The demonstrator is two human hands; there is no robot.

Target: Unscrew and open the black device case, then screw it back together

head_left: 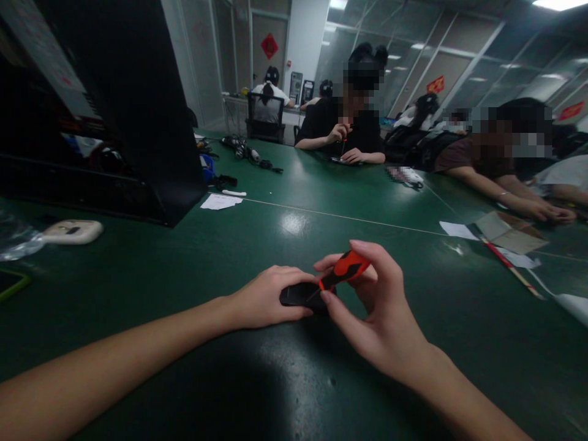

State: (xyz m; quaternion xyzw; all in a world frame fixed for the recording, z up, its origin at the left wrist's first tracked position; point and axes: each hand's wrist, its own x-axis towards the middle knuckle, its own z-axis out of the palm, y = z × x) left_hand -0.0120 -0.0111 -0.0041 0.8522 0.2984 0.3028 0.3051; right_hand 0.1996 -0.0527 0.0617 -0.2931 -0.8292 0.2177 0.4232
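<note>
- Screwdriver [346, 268]: handle orange-red with black patches; shaft dark grey.
- Small object [294, 296] beneath the screwdriver: black.
- Table [184, 367]: deep green, crossed by a thin pale line, with whitish glare.
- Large panel [142, 92], left: black.
- Gadget [78, 231], left: cream, with a dark patch.
- Slab [15, 283], left edge: dark, rimmed in lime green.
- Paper [219, 201]: white.
- Box [498, 231], right: dull beige.
- Stick [501, 257]: red, partly tan.
- Shirt [316, 125], opposite: black.
- Diamond sign [269, 46]: red, darker centre mark.
</note>
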